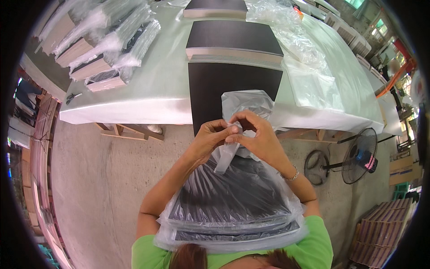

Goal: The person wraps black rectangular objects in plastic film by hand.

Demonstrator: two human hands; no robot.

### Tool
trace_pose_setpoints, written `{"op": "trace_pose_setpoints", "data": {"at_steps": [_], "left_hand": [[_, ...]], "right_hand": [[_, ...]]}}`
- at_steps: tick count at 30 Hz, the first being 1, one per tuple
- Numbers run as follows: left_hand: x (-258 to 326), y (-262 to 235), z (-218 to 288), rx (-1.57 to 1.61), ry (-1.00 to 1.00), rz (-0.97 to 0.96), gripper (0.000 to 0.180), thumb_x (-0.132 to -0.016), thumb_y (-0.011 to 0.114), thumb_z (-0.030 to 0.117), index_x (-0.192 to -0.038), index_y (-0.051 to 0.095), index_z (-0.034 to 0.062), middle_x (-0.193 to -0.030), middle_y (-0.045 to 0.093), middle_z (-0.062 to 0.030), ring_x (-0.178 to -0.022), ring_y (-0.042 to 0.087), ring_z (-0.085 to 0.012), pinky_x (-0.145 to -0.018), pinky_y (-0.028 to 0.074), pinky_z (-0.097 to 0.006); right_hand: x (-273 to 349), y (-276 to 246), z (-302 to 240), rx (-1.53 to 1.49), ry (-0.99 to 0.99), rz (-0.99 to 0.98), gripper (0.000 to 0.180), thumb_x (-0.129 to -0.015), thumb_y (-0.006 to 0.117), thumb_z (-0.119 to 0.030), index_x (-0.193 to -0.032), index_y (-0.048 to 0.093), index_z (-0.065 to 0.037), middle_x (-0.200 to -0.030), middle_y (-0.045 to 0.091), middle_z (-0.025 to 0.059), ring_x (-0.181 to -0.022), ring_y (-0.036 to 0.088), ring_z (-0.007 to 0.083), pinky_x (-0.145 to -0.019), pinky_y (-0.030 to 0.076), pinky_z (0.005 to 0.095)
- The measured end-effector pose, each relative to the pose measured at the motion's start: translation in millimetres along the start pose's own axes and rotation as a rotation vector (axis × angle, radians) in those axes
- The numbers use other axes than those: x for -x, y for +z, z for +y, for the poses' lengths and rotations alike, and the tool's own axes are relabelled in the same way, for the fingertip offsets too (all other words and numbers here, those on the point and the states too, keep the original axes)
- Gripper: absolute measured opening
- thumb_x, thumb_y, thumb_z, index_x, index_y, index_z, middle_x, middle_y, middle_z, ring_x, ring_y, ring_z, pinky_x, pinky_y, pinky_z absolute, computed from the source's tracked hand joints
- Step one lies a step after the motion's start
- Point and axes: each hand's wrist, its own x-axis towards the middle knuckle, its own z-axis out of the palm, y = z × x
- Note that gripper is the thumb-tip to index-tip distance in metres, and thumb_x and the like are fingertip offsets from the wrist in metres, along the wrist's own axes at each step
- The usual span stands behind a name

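Both hands are meeting at the neck of a clear bag (233, 179). My left hand (209, 138) is pinching the gathered plastic, fingers curled tight on it. My right hand (260, 136) is closing around the same neck from the other side, thumb and fingers touching the left ones. A loose strip of plastic is hanging down just below the pinch, and the bag's open top is puffing up above my knuckles.

The bag is holding a stack of dark panels (230, 197), at least 2 layers showing at the near edge. It's leaning against my chest, tilted up toward the hands.

Just beyond the hands a table (152, 96) under a white sheet is carrying 3 more dark panels (233, 40) in a row, nearest one overhanging the edge behind the bag top. Bagged panels (107, 49) are lying side by side on the far left of the table. Loose clear bags (309, 80) are lying on the right.

A fan (360, 154) is standing on the floor at right, stacked boards (380, 233) lower right.
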Motion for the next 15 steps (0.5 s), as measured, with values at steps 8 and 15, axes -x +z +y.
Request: {"op": "trace_pose_setpoints", "data": {"at_steps": [8,15], "left_hand": [[-2,-4,-10,0.334,-0.090,-0.073,0.021,-0.085,0.062,0.027,-0.094,0.061,0.0084,-0.086,0.062,0.0006,-0.081,0.059,-0.0054,-0.072,0.051,-0.020],[2,-52,-13,0.753,0.089,-0.038,0.024,-0.088,0.056,0.021,-0.107,0.055,0.0058,-0.102,0.060,-0.0049,-0.089,0.061,-0.0142,-0.084,0.052,-0.029]], "right_hand": [[4,-3,11,0.196,-0.182,0.159,0.017,-0.075,0.065,0.000,-0.092,0.064,0.000,-0.080,0.063,0.0075,-0.076,0.060,0.0138,-0.069,0.047,0.0249],[42,-50,79,-0.406,0.182,0.472,0.011,-0.084,0.058,-0.005,-0.091,0.063,0.002,-0.086,0.062,0.0061,-0.080,0.057,0.0119,-0.073,0.046,0.0252]]}}
